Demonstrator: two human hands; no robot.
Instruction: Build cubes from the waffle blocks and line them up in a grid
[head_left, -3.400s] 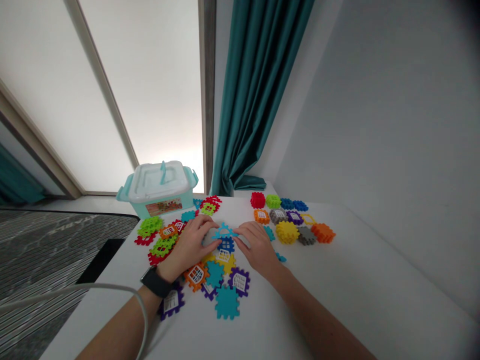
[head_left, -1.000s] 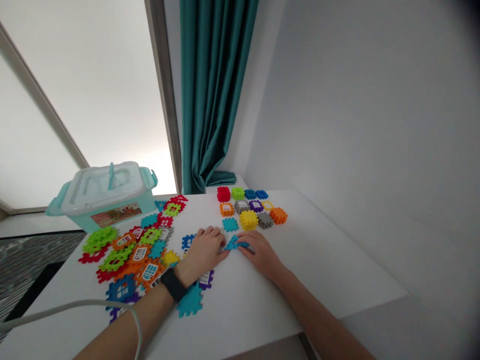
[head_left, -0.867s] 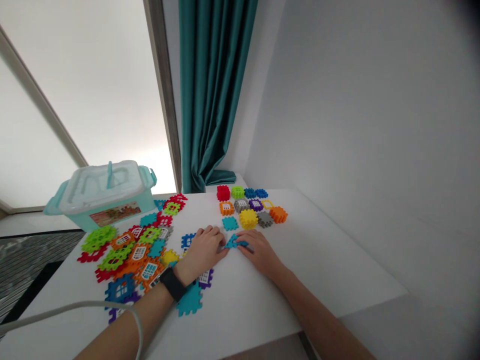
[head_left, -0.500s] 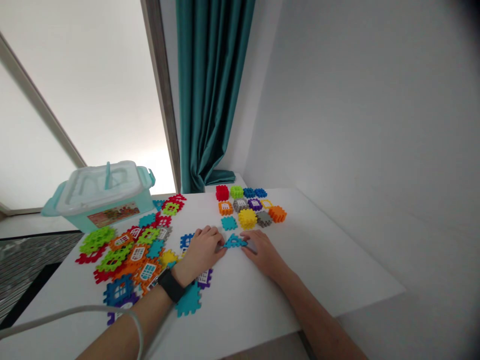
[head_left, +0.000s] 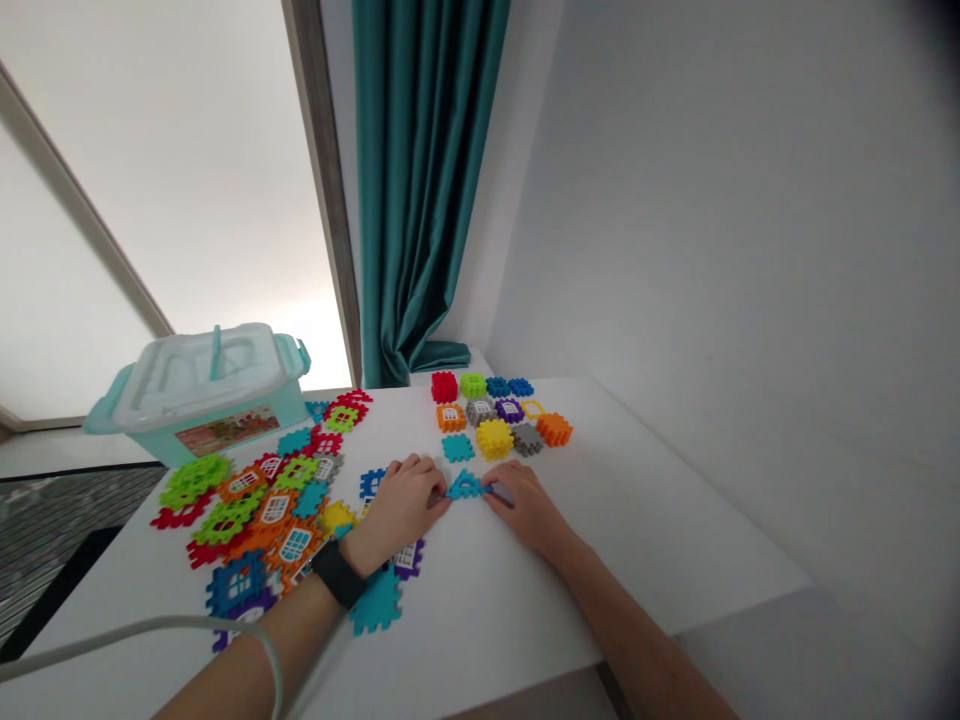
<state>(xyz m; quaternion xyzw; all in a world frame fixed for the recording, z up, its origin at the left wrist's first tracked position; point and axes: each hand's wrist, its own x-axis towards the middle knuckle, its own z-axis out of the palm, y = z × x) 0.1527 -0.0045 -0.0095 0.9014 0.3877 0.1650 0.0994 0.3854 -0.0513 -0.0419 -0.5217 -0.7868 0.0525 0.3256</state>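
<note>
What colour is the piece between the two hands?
Bright blue; the piece shows best in the head view.

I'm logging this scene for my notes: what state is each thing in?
Blue piece: held at both ends
Left hand: closed on left end
Right hand: closed on right end
Storage box: lid on, handle upright
Yellow pieces: stacked
Loose pieces: heaped, overlapping
Curtain: hanging in folds
Watch: strapped on

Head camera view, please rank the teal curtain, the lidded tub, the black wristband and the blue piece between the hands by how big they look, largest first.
1. Teal curtain
2. Lidded tub
3. Black wristband
4. Blue piece
</note>
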